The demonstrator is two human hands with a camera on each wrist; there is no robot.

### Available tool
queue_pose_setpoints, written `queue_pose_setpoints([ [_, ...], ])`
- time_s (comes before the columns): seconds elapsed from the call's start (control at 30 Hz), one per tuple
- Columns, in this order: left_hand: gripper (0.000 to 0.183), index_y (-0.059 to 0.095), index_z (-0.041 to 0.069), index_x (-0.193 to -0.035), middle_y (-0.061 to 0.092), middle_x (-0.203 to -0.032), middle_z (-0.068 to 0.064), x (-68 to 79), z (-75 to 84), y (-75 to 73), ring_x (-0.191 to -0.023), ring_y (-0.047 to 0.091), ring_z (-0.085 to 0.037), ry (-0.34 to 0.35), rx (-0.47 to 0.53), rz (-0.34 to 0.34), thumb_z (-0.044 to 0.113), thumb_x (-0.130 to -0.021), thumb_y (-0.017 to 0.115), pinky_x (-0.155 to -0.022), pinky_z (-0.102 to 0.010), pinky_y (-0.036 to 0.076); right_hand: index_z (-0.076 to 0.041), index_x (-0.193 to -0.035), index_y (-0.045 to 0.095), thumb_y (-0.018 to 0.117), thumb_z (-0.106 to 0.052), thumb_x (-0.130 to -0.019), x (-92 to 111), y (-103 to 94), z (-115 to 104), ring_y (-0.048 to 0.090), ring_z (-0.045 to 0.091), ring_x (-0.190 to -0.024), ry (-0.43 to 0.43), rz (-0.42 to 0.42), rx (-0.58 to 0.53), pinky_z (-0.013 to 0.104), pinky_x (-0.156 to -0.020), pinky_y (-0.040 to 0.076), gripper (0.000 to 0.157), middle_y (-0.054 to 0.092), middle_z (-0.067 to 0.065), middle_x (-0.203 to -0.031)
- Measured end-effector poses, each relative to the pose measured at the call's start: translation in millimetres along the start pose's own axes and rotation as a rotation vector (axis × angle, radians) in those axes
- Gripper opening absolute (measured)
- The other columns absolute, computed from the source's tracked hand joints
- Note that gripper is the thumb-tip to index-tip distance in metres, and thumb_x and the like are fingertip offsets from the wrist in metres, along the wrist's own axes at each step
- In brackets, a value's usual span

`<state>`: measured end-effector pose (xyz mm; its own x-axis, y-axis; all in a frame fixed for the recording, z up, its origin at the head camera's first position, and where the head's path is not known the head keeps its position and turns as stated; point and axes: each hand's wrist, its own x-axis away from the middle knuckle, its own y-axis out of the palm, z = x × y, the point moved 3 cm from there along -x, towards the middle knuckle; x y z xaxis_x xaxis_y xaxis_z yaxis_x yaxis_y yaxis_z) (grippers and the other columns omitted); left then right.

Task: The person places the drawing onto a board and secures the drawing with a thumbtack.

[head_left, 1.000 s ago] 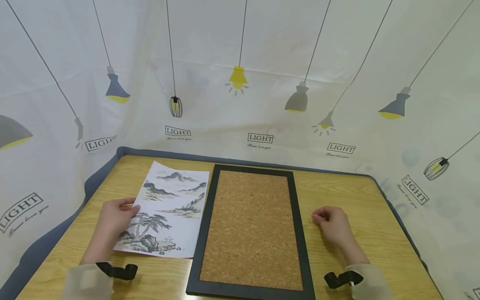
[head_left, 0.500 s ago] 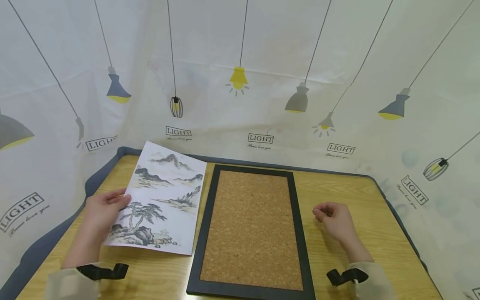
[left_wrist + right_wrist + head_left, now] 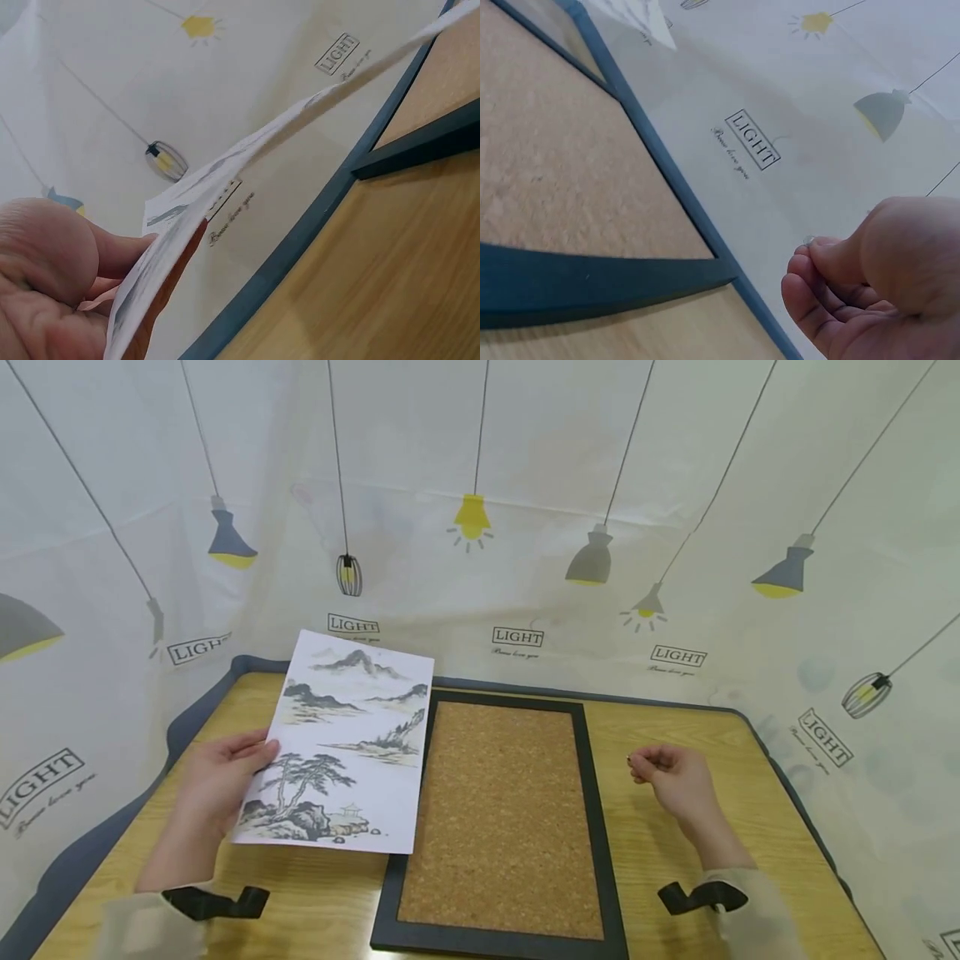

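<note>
My left hand (image 3: pixel 217 785) pinches the left edge of a paper print (image 3: pixel 345 727) of an ink landscape, thumb on the front and fingers behind. The sheet is raised off the table and tilted; in the left wrist view the paper (image 3: pixel 187 217) bends slightly. In the head view it overlaps the left side of a black-framed cork board (image 3: pixel 502 818), which lies on the table. To the right of the board, my right hand (image 3: pixel 675 781) is raised, pinching a tiny shiny object (image 3: pixel 808 240) between thumb and forefinger. Most of that object is hidden, so its kind cannot be told.
The wooden table (image 3: pixel 720 735) has a dark blue edge (image 3: pixel 645 700). Behind it hangs a pale curtain (image 3: pixel 420 577) printed with lamps and lettering. Black wrist mounts (image 3: pixel 217 902) sit on both sleeves.
My left hand has lifted the paper off the table, first shifting left, then right until it overlaps the board's left side. My right hand has risen slightly, still pinching the tiny object.
</note>
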<state>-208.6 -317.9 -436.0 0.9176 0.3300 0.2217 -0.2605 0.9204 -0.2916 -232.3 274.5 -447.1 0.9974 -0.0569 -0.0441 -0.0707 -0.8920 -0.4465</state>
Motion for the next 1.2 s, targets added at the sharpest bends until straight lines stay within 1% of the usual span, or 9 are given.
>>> queue_pose_setpoints([
  [0.07,0.058,0.049,0.0,-0.156,0.067,-0.132,-0.017,0.2,-0.5,8.1,-0.087,0.07,-0.006,-0.014,0.02,-0.016,0.021,-0.106,0.068,-0.072,-0.027,0.062,0.013,-0.116,0.068,0.064,-0.009,-0.107,-1.8,-0.7,-4.6,0.072,0.028,-0.089,-0.007,0.003,-0.027,0.035,-0.077,0.062,0.024,0.074,0.019,-0.102],
  [0.13,0.058,0.048,-0.001,-0.157,0.067,-0.133,-0.018,1.0,-0.7,16.2,-0.088,0.071,-0.008,-0.02,0.044,-0.044,0.021,-0.107,0.067,-0.074,-0.028,0.062,0.014,-0.117,0.068,0.064,-0.009,-0.107,-3.0,-1.4,-9.8,0.072,0.023,-0.087,-0.014,0.008,-0.054,0.034,-0.079,0.062,0.025,0.074,0.016,-0.101],
  [0.27,0.058,0.048,-0.001,-0.156,0.068,-0.128,-0.016,2.0,-0.7,29.1,-0.089,0.072,-0.01,-0.022,0.092,-0.086,0.021,-0.106,0.068,-0.075,-0.03,0.063,0.014,-0.119,0.067,0.065,-0.01,-0.107,-4.9,-1.5,-18.9,0.071,0.014,-0.084,-0.008,0.016,-0.08,0.03,-0.078,0.062,0.027,0.074,0.011,-0.099],
  [0.43,0.056,0.049,-0.001,-0.155,0.069,-0.128,-0.017,3.4,1.5,43.0,-0.089,0.072,-0.01,-0.014,0.115,-0.096,0.019,-0.106,0.068,-0.074,-0.029,0.063,0.012,-0.119,0.068,0.066,-0.012,-0.107,-6.4,1.3,-26.1,0.072,0.021,-0.088,0.006,0.016,-0.07,0.026,-0.076,0.06,0.027,0.075,0.011,-0.1],
  [0.67,0.054,0.05,-0.002,-0.155,0.063,-0.137,-0.024,6.3,7.1,68.8,-0.091,0.072,-0.01,0.01,0.149,-0.132,0.019,-0.107,0.066,-0.075,-0.028,0.062,0.012,-0.117,0.069,0.065,-0.01,-0.107,-8.9,3.7,-31.5,0.071,0.019,-0.086,-0.01,0.033,-0.077,0.026,-0.076,0.06,0.025,0.074,0.012,-0.1],
  [0.8,0.055,0.051,-0.002,-0.154,0.062,-0.139,-0.025,6.2,11.0,82.7,-0.092,0.072,-0.01,0.018,0.194,-0.137,0.019,-0.107,0.067,-0.075,-0.028,0.062,0.013,-0.118,0.069,0.066,-0.01,-0.107,-10.0,4.4,-33.5,0.072,0.022,-0.088,-0.012,0.036,-0.085,0.025,-0.075,0.06,0.025,0.074,0.013,-0.1],
  [1.0,0.053,0.053,-0.005,-0.151,0.067,-0.131,-0.021,8.1,12.5,104.0,-0.09,0.072,-0.01,0.016,0.262,-0.162,0.015,-0.105,0.069,-0.074,-0.026,0.062,0.013,-0.117,0.069,0.066,-0.009,-0.106,-11.2,4.9,-34.2,0.071,0.02,-0.086,-0.001,0.044,-0.084,0.025,-0.075,0.06,0.024,0.074,0.013,-0.1],
  [1.13,0.049,0.056,-0.007,-0.147,0.07,-0.126,-0.018,13.4,11.1,118.4,-0.087,0.072,-0.01,0.0,0.295,-0.163,0.014,-0.105,0.069,-0.072,-0.026,0.061,0.012,-0.117,0.069,0.066,-0.01,-0.107,-12.7,5.5,-35.7,0.07,0.017,-0.085,0.002,0.032,-0.089,0.026,-0.076,0.06,0.024,0.074,0.013,-0.101],
  [1.2,0.047,0.057,-0.008,-0.145,0.071,-0.125,-0.019,16.7,9.9,126.7,-0.087,0.071,-0.01,0.0,0.31,-0.159,0.013,-0.105,0.07,-0.072,-0.025,0.061,0.012,-0.116,0.069,0.066,-0.01,-0.107,-13.4,5.6,-37.0,0.07,0.019,-0.086,0.001,0.029,-0.095,0.026,-0.076,0.06,0.024,0.074,0.013,-0.1],
])
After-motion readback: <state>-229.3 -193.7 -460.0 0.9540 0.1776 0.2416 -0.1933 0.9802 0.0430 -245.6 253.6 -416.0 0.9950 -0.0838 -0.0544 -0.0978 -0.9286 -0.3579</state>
